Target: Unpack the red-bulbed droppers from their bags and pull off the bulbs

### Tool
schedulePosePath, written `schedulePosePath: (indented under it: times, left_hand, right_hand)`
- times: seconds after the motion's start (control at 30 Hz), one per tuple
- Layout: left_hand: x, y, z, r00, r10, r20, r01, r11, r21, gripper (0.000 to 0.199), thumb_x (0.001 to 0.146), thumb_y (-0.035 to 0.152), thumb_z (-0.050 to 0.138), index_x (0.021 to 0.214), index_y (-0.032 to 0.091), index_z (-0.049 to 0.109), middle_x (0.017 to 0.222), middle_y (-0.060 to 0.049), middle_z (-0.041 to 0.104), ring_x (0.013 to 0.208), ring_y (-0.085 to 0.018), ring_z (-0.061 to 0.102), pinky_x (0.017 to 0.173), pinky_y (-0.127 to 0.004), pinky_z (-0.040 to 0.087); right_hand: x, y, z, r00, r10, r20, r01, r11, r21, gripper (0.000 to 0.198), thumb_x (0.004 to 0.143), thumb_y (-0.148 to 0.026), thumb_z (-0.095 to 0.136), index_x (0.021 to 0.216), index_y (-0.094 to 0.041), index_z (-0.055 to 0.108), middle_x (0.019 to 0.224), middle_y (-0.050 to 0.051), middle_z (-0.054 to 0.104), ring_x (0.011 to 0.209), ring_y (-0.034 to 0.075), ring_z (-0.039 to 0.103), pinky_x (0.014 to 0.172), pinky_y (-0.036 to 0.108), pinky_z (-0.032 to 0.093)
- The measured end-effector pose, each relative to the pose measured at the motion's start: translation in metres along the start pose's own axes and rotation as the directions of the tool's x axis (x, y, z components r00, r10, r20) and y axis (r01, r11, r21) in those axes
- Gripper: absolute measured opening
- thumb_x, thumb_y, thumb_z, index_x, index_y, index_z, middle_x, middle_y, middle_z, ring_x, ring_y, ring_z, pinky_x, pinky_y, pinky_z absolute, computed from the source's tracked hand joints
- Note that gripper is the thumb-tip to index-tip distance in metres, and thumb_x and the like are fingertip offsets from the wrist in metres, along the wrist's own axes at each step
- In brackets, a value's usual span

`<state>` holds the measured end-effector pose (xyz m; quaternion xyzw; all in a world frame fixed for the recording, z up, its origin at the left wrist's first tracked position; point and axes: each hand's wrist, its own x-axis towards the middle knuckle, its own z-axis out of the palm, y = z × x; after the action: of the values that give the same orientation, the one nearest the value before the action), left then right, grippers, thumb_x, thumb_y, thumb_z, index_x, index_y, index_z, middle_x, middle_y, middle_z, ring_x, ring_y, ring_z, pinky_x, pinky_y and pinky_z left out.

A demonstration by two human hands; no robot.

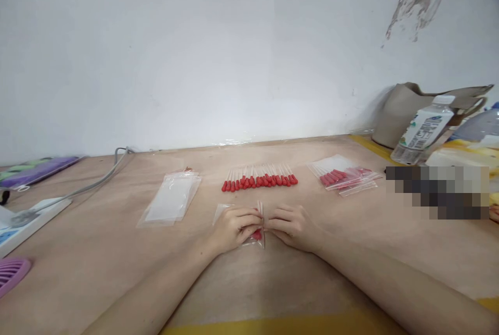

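A small clear zip bag (pixel 258 244) lies on the table in front of me, its opening edge toward the right. Through the plastic shows a red-tipped piece (pixel 256 234), partly covered by fingers. My left hand (pixel 236 228) is closed on the bag near its opening, thumb and fingers pinching. From the other side my right hand (pixel 291 227) pinches the bag's right edge, its fingertips almost meeting the left ones. Just beyond the hands, thin pale sticks with red tips (pixel 259 181) lie in a row.
Flat bags (pixel 171 197) are stacked at the left. Filled bags of red-tipped sticks (pixel 343 175) overlap at the right. A power strip (pixel 35 220) with a grey cable and a pink slatted object (pixel 13 275) sit far left. A plastic bottle (pixel 423 129) leans by a grey-beige container (pixel 397 111).
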<state>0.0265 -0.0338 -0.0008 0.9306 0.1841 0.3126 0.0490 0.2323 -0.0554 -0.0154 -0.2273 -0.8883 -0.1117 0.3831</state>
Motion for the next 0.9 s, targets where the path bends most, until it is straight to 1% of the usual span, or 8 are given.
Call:
schedulePosePath:
  times: [0.1,0.2,0.43,0.6,0.67,0.73,0.8,0.9]
  left_hand:
    - [-0.001,0.0,0.002,0.998,0.027,-0.064,-0.026,1.0,0.01,0.012,0.083,0.018,0.051,0.084,0.019,0.062,0.088,-0.002,0.067,0.083,-0.013,0.062,0.075,-0.024,0.047]
    - [-0.001,0.0,0.003,0.996,0.036,-0.077,-0.035,0.999,0.019,0.01,0.082,0.017,0.051,0.082,0.019,0.061,0.086,-0.001,0.067,0.083,-0.013,0.061,0.075,-0.024,0.047]
    - [-0.001,0.002,0.001,1.0,0.022,0.011,-0.022,0.999,0.043,0.012,0.084,0.015,0.047,0.082,0.018,0.058,0.089,-0.002,0.064,0.084,-0.013,0.06,0.076,-0.024,0.045]
    - [0.001,0.004,-0.001,0.995,0.0,0.098,-0.008,0.997,0.074,0.016,0.085,0.014,0.04,0.08,0.017,0.055,0.086,-0.003,0.063,0.082,-0.013,0.059,0.074,-0.026,0.046]
    - [0.002,0.004,-0.003,0.992,-0.001,0.123,-0.013,0.994,0.11,0.018,0.086,0.015,0.039,0.08,0.016,0.055,0.084,-0.004,0.063,0.082,-0.014,0.058,0.074,-0.027,0.046]
    - [0.003,0.004,-0.005,0.988,0.026,0.154,-0.05,0.987,0.152,0.019,0.088,0.017,0.038,0.083,0.016,0.056,0.086,-0.004,0.063,0.085,-0.015,0.058,0.076,-0.028,0.046]
    - [0.004,0.003,-0.008,0.98,0.082,0.181,-0.118,0.973,0.2,0.02,0.09,0.02,0.037,0.089,0.017,0.056,0.09,-0.004,0.063,0.089,-0.016,0.058,0.079,-0.028,0.046]
    - [0.005,0.0,-0.007,0.967,0.179,0.183,-0.225,0.935,0.273,0.02,0.091,0.023,0.038,0.093,0.016,0.056,0.093,-0.004,0.063,0.092,-0.016,0.057,0.081,-0.028,0.046]
  right_hand:
    - [0.0,0.001,0.001,1.0,-0.006,-0.006,0.006,1.0,0.026,0.013,0.083,-0.018,0.05,0.086,-0.021,0.062,0.078,0.001,0.063,0.068,0.01,0.053,0.057,0.022,0.04]
    - [0.001,0.0,0.001,1.0,-0.006,-0.015,0.006,1.0,0.027,0.014,0.083,-0.018,0.05,0.088,-0.021,0.063,0.077,0.001,0.063,0.067,0.01,0.053,0.055,0.022,0.04]
    - [0.003,0.0,0.002,0.998,-0.013,0.055,0.012,1.0,0.019,0.018,0.085,-0.018,0.045,0.075,-0.02,0.06,0.077,0.001,0.061,0.069,0.01,0.052,0.058,0.021,0.039]
    - [0.003,-0.001,0.001,0.99,-0.01,0.139,0.01,1.0,0.0,0.016,0.085,-0.019,0.043,0.079,-0.019,0.058,0.085,0.002,0.06,0.076,0.01,0.052,0.063,0.021,0.04]
    - [0.003,-0.002,0.0,0.989,-0.01,0.145,0.014,1.0,-0.028,0.016,0.085,-0.02,0.044,0.079,-0.019,0.058,0.084,0.002,0.059,0.075,0.011,0.052,0.062,0.022,0.039]
    - [0.004,-0.002,-0.001,0.992,-0.019,0.123,0.026,0.998,-0.055,0.017,0.085,-0.019,0.044,0.077,-0.02,0.059,0.08,0.001,0.059,0.073,0.011,0.052,0.06,0.022,0.038]
    - [0.004,-0.003,-0.001,0.995,-0.034,0.097,0.041,0.996,-0.075,0.02,0.085,-0.017,0.043,0.075,-0.02,0.059,0.075,0.001,0.059,0.071,0.011,0.051,0.058,0.021,0.037]
    - [0.004,-0.004,0.001,0.994,-0.057,0.09,0.065,0.993,-0.095,0.021,0.085,-0.014,0.042,0.075,-0.019,0.06,0.072,0.0,0.059,0.069,0.011,0.05,0.057,0.022,0.037]
